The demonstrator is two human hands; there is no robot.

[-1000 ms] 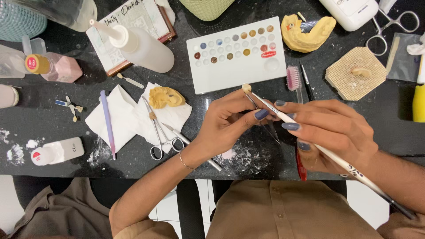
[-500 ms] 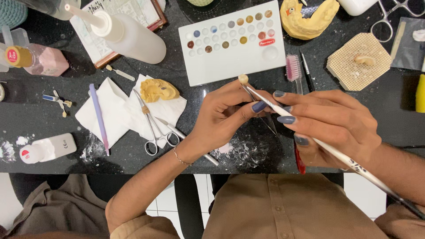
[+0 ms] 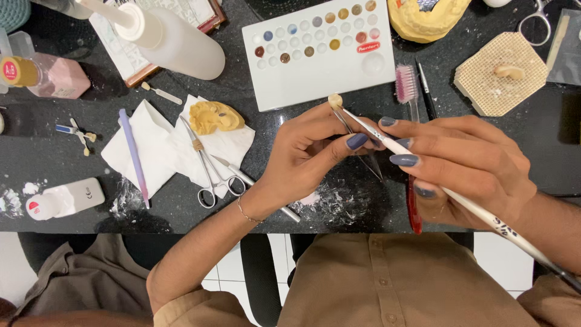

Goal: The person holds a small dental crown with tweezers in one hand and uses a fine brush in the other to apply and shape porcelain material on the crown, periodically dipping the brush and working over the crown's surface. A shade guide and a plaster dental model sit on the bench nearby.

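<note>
A small cream tooth [image 3: 334,100] was pinched in the left hand [image 3: 308,158] fingers while a brush [image 3: 387,140], gripped by the right hand [image 3: 469,166], touched it; it could have been dropped onto the cluttered dark surface [image 3: 532,139] if that pinch loosened.

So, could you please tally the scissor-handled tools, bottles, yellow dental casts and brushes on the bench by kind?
Scissor-handled tools: 2 (forceps on the tissue, one top right)
Bottles: 3 (white squeeze bottle, pink bottle, small white bottle)
Yellow dental casts: 2 (on tissue, top edge)
Brushes: 2 (paintbrush in right hand, pink toothbrush)
Total: 9
</note>
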